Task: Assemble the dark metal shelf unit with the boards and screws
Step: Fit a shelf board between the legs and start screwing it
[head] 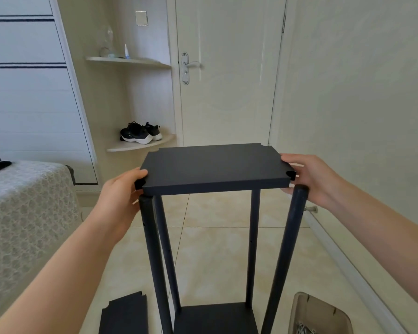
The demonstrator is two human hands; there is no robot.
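Holding a dark board level just above the four upright posts, a person is working partway through assembling the shelf unit. The left hand is gripping the board's short edge above the left posts, and the right hand is gripping the opposite edge above the right posts, so the hands are wide apart and both are clamped on the board. At the foot of the posts, a bottom board is already sitting between them, so the first level appears done. The held board is not yet seated: its near corner notches are hovering over the rounded tops of the two front posts, and whether the far corners are meeting the rear posts is hidden. Left of the posts, a spare board is lying flat on the tiled floor, so at least one more level seems to be waiting. Right of the posts, a beige tray is holding loose screws. The board is looking matte, flat and thin, with a curved cut-out at each corner; the posts are looking slim and round, with small holes along their sides.
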